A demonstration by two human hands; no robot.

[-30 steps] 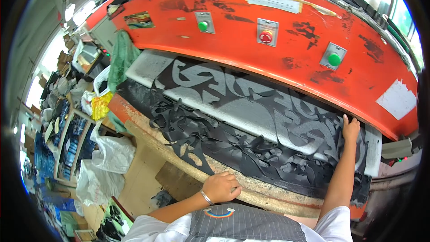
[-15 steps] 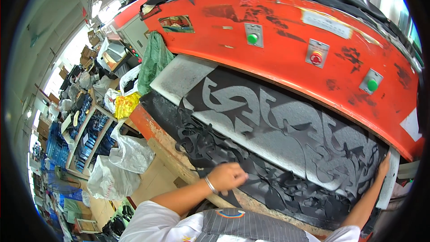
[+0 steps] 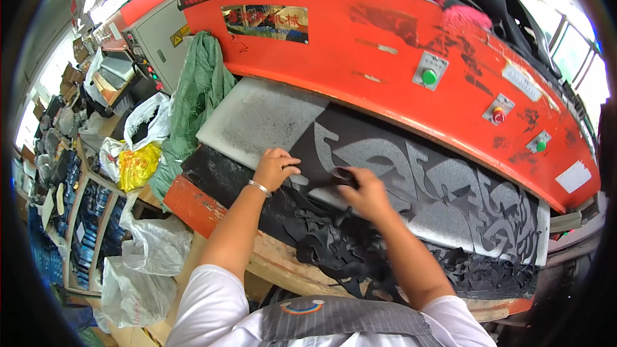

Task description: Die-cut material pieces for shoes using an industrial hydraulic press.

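A black sheet (image 3: 308, 157) with cut-out shapes lies over a grey-white cutting board (image 3: 257, 112) under the red press. My left hand (image 3: 273, 170), a bracelet on its wrist, is at the sheet's left edge with its fingers curled in. It seems to pinch that edge, though the fingertips are partly hidden. To its right, my right hand (image 3: 366, 194) is closed around a dark, bent piece of the black sheet (image 3: 346, 177), somewhat blurred. Curly black offcuts (image 3: 340, 238) are heaped below both hands, along the board's near edge.
The red press beam (image 3: 360, 58) spans the far side, with green buttons (image 3: 429, 77) and a red knob (image 3: 498, 115) on its front. A green woven sack (image 3: 199, 83) hangs at its left end. White plastic bags (image 3: 138, 289) and a shelf rack (image 3: 96, 231) stand at the left.
My right hand has left the board's right end and come to the sheet's left part, grasping a piece. My left hand has moved up onto the sheet's left edge. The view has swung left.
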